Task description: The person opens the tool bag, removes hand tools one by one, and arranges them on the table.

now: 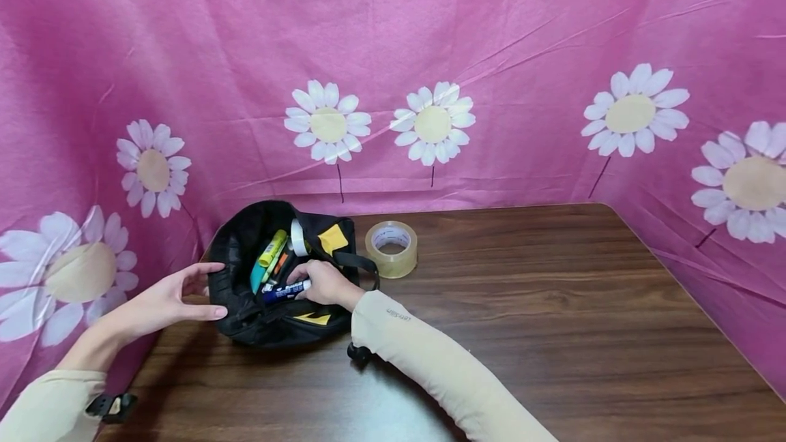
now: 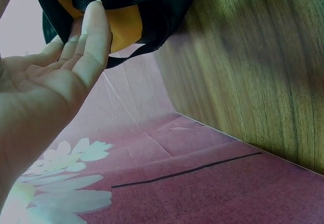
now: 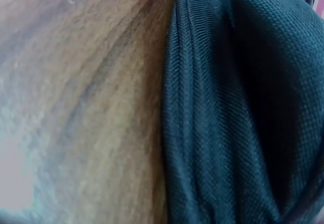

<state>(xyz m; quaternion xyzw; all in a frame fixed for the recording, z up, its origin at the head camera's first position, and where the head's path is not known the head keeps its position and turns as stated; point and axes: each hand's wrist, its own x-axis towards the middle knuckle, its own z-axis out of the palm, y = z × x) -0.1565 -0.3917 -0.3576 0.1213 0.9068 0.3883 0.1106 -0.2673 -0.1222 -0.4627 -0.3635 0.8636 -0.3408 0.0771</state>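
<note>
Cream-sleeved right hand (image 1: 330, 284) pinches blue cylindrical marker (image 1: 281, 292); black fabric bag (image 1: 258, 333) around it may sag if spread-fingered left hand (image 1: 161, 302) slips.

A brown wood-grain table (image 1: 552, 312); on it stand an open black bag (image 1: 276, 329) (yellow patches outside) and, just beside it, a roll of clear tape (image 1: 394, 267).

It's bright in here, with pale glare on the surface (image 1: 540, 292) at its near side and shadow at left. The right wrist view blurs.
</note>
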